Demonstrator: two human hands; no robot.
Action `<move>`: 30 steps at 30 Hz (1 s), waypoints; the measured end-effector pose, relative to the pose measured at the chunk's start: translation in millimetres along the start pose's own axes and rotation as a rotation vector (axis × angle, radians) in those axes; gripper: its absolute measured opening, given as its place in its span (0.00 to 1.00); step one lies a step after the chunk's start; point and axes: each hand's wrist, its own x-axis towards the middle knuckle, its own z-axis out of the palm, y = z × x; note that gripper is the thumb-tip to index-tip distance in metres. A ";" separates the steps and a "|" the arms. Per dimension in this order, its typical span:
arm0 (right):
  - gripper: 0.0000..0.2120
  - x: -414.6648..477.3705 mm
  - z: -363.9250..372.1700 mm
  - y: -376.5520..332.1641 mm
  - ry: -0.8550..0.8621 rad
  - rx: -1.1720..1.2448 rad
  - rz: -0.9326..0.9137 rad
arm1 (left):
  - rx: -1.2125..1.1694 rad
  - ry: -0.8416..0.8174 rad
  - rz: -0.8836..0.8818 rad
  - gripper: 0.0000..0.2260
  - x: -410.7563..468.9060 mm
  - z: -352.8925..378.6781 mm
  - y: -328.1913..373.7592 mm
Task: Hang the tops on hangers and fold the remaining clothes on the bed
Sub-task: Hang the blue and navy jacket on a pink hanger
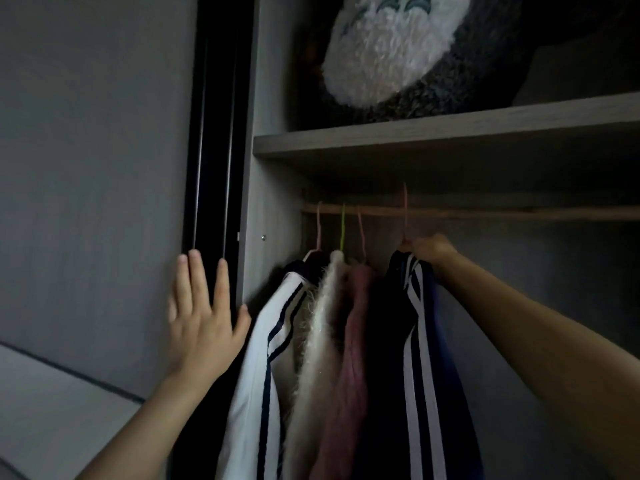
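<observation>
white jacket [256, 358]: hanging, left end of rail [485, 213] | cream fuzzy top [318, 341]: beside it | pink sweater [349, 358]: next | navy striped jacket [415, 341]: rightmost, collar gripped by right hand [431, 251]

White jacket [256, 358] w/ navy stripes; cream fuzzy sweater [322, 341]; pink sweater [353, 341]; navy jacket [420, 341] w/ white stripes. Lime-green hanger [343, 226]. Plush toy [398, 57] dk grey, white belly. Shelf [450, 133] grey-brown woodgrain.

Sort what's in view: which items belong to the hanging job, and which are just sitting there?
In the job: navy striped top, gripped at its top by the right hand; its pink hanger; rail; white striped top, cream fluffy top and pink top, already hung.
Just there: plush toy on the shelf; door, with the left hand flat on its edge.
</observation>
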 end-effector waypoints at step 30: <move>0.15 -11.4 29.3 40.1 -0.096 -0.380 -0.131 | 0.083 0.031 0.005 0.30 1.1 2.4 -1.2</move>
